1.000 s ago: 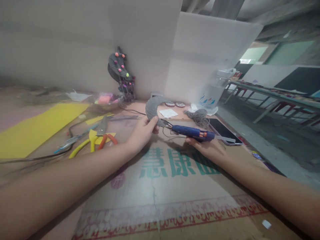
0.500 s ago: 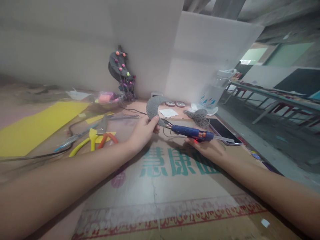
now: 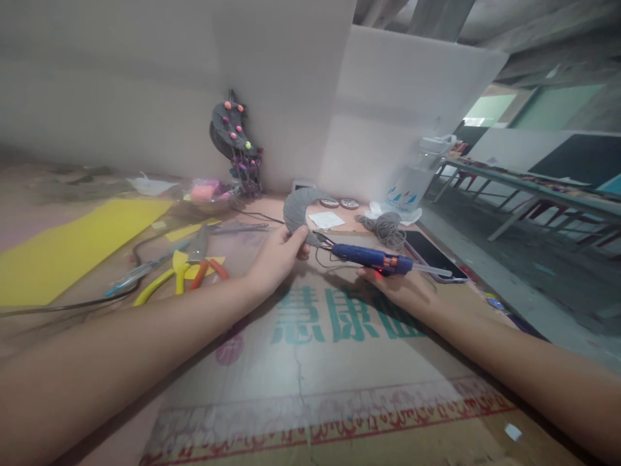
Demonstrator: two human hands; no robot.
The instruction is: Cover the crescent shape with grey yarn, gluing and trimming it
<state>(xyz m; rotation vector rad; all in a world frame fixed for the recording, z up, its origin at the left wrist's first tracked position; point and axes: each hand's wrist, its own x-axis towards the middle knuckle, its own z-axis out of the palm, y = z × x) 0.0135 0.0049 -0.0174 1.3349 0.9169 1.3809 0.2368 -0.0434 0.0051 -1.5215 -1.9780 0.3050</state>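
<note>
My left hand (image 3: 286,249) pinches the lower end of a crescent (image 3: 295,210) wrapped in grey yarn. In my right hand (image 3: 395,285) is a blue hot glue gun (image 3: 366,255), its red light on and a clear glue stick (image 3: 431,268) poking out of its back. The gun's nozzle points left and meets or nearly meets the crescent's lower tip; I cannot tell whether they touch. A loose strand of grey yarn hangs below the nozzle. Behind the gun lies a ball of grey yarn (image 3: 388,228).
Pliers with yellow and orange handles (image 3: 196,272) and a yellow sheet (image 3: 82,249) lie at the left. A decorated grey crescent (image 3: 230,133) leans on the back board. A phone (image 3: 434,255) and a water bottle (image 3: 412,178) stand at the right. Printed cardboard (image 3: 339,382) covers the front.
Almost nothing differs. The view has shifted very slightly, while both hands keep the same hold on the crescent and the glue gun.
</note>
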